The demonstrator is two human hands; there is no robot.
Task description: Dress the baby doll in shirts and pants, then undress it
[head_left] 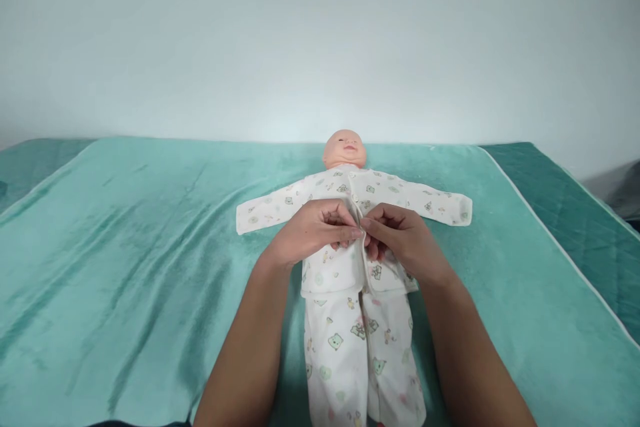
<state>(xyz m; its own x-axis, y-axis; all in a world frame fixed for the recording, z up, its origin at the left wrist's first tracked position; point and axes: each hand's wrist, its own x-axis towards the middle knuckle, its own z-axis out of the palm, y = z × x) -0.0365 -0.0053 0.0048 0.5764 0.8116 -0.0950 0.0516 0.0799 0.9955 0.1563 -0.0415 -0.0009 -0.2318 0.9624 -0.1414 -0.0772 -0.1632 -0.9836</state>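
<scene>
1. A single camera, worn on the person's head, looks from above and beyond the foot end of the clothed doll (333, 280).
2. It faces forward and down along the doll's length, so the pale wall (320, 40) beyond the doll's head fills the upper part.
3. It sits near: the doll's legs run down to the bottom edge, and the wearer's forearms (250, 340) enter there, on either side of the doll.
4. The view is wide, taking in green blanket (150, 227) well out to both sides of the doll.

Two hands (317, 232) (406, 239), one doll (345, 149), one top (331, 277), one pair of pants (338, 357)
</scene>
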